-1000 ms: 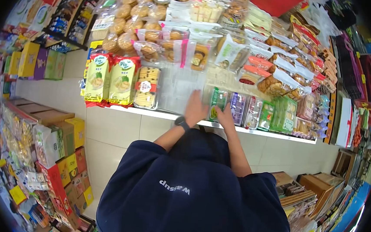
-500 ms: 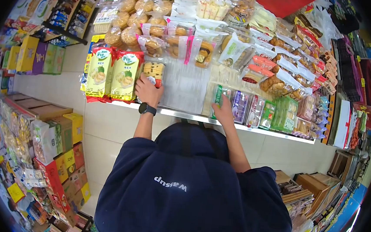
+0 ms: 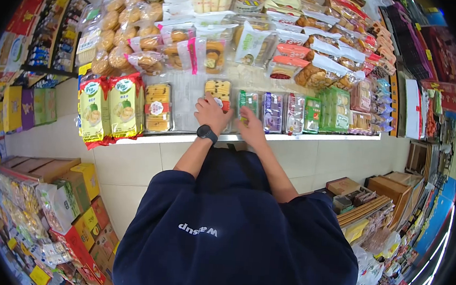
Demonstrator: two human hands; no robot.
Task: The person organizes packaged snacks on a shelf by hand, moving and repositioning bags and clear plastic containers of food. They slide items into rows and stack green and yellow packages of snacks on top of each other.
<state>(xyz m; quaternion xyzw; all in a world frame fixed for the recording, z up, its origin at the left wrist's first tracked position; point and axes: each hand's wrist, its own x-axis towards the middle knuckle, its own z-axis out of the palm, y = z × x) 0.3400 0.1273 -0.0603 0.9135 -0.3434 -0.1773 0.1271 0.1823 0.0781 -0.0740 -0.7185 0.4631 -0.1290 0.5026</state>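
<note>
Far left of the grip: 2 yellow-green snack bags with red trim (image 3: 108, 106) hang over the white shelf edge (image 3: 148, 136). Beside them, a clear tray of golden biscuits with a red label (image 3: 158, 107). Left hand (image 3: 211, 114), black watch at the wrist, fingers closed around a clear pack of biscuits with a red band (image 3: 218, 91) standing on the shelf. Just right of it, right hand (image 3: 251, 125) lies flat, fingers spread, touching a green-labelled clear packet (image 3: 249, 101). Further right, purple-labelled packets (image 3: 273, 111).

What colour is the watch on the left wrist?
Black, seen in the head view: the watch sits behind the left hand.
</note>
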